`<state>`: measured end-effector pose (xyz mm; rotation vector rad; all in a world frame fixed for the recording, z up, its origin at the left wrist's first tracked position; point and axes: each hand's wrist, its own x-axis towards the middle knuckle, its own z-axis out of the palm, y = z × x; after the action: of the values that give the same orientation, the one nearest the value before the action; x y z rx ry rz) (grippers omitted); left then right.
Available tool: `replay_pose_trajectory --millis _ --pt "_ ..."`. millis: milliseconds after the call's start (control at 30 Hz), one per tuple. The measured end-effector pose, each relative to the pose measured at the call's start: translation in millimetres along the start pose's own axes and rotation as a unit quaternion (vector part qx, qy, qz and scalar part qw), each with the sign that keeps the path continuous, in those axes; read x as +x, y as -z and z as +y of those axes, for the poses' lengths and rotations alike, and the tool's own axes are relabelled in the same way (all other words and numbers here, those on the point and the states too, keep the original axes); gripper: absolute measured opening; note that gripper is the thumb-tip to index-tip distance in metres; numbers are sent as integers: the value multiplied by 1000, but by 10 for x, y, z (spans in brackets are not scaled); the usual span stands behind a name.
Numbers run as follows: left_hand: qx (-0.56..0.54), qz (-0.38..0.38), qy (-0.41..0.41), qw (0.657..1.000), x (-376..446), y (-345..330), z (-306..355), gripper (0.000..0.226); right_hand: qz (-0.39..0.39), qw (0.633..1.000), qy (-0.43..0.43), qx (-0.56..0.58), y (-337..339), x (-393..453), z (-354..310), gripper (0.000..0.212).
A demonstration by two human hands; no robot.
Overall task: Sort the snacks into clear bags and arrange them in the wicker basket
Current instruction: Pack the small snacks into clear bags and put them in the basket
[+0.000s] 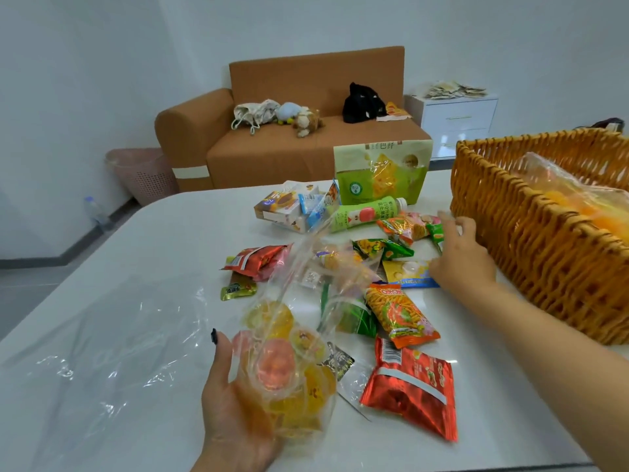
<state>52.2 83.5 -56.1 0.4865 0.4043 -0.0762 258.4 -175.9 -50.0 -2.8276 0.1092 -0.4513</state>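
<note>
left hand (238,400): cupped under clear bag (292,356) of jelly cups, near front table (143,253) edge
right hand (459,253): fingers loose, resting on snacks (398,311) beside basket (544,247) at right edge

left hand (235,403) sits low & near the camera, palm turned up, fingers spread w/ thumb pointing up, dark nail polish showing on the thumb. it cups a clear bag of jelly cups (289,362) from below, fingers curled round its underside. right arm comes in from the lower right, forearm bare, stretched forward across the view. right hand (459,257) is palm down, back of hand to the camera, fingers reaching forward & slightly curled; prob. touching a snack pack, but fingertips are blurred so can't tell if it grips anything.
</note>
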Motion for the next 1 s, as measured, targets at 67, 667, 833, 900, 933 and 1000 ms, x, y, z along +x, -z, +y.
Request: replay_pose_trajectory --millis 67,667,833,900,933,1000 --pt "-6 4 7 1000 5 3 6 90 -105 993 -38 -35 139 192 -9 94" --pt "2 -8 -21 1000 -34 35 -24 73 -269 909 241 -210 116 -34 -926 68" --pt "40 -33 -42 998 -70 115 -55 80 -233 923 194 -235 266 -121 -878 39" --pt "59 -52 -57 995 -80 122 -72 73 -202 949 158 -181 430 -253 -788 44" --pt "62 -63 -59 994 -88 113 -72 63 -165 969 139 -121 518 -335 -733 47" --pt "61 -69 -62 994 -108 77 -65 48 -98 990 84 51 721 -537 -649 40"
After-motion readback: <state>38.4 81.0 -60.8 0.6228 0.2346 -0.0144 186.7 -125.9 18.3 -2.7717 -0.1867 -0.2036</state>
